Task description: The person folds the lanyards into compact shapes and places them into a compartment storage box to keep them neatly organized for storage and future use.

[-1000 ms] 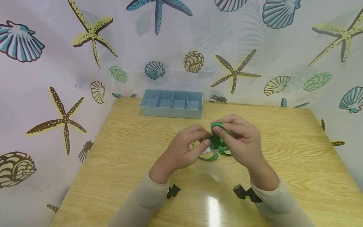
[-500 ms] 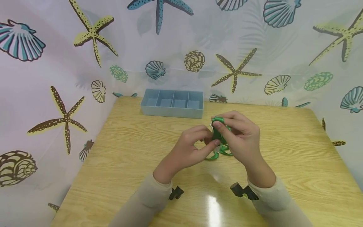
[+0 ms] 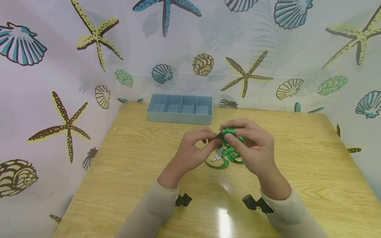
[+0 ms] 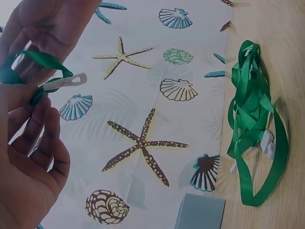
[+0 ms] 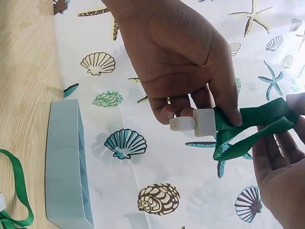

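Both hands are raised over the table around a loop of green ribbon. My left hand pinches the ribbon between thumb and fingertips, right by a white plastic clip; in the left wrist view, the slotted white end sticks out from the grip. My right hand pinches the ribbon's upper part, where it folds over in a roll. Below the hands, a tangled pile of green ribbon lies on the table, with small white plastic pieces among it.
A light blue box with several open compartments stands at the back of the wood-grain table. Behind and beside it hangs a white cloth printed with shells and starfish.
My left fingertips have moved up and slightly left to the ribbon's upper end. My right hand rose a little, then came back down, still holding the ribbon. More of the pile below shows now.
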The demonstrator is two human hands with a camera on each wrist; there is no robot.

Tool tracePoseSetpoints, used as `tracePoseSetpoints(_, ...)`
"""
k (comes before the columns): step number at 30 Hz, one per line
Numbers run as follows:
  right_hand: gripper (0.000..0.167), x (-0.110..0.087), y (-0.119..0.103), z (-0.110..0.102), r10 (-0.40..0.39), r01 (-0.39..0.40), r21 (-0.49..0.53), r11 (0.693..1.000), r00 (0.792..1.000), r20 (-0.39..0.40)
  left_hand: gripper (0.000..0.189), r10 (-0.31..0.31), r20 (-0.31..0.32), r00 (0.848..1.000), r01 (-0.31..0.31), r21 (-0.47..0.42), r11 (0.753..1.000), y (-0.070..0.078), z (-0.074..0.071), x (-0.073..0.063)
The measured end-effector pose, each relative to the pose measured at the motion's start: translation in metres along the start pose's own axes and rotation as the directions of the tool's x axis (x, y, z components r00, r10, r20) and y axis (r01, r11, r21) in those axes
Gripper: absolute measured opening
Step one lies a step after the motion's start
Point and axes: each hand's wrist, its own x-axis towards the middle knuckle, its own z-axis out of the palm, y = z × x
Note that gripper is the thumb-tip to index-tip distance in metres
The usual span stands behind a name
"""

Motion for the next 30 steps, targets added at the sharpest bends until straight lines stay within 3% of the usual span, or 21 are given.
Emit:
tracePoseSetpoints(5,0.009,-0.009,0.0,-0.005,0.026,-0.026,0.001,1.0,0.998,0.049,0.012,-0.063,-0.034,0.997,0.062,-0.021,0.998,-0.004,-0.006,-0.001)
tracePoseSetpoints(12,0.013,-0.027,0.005,-0.009,0.07,-0.07,-0.005,0.998,0.994,0.088,0.014,-0.038,-0.098,0.994,0.041,0.032,0.999,0.0,-0.01,0.001)
tracePoseSetpoints(19,0.015,-0.033,0.009,-0.01,0.185,-0.184,-0.075,0.98,0.983,-0.002,0.014,-0.011,-0.099,0.995,0.014,0.03,0.999,0.007,-0.011,0.003)
tracePoseSetpoints(30,0.015,-0.034,0.017,-0.006,0.219,-0.22,-0.011,0.975,0.973,-0.074,0.017,-0.014,-0.058,0.998,0.011,-0.048,0.999,0.013,-0.007,0.002)
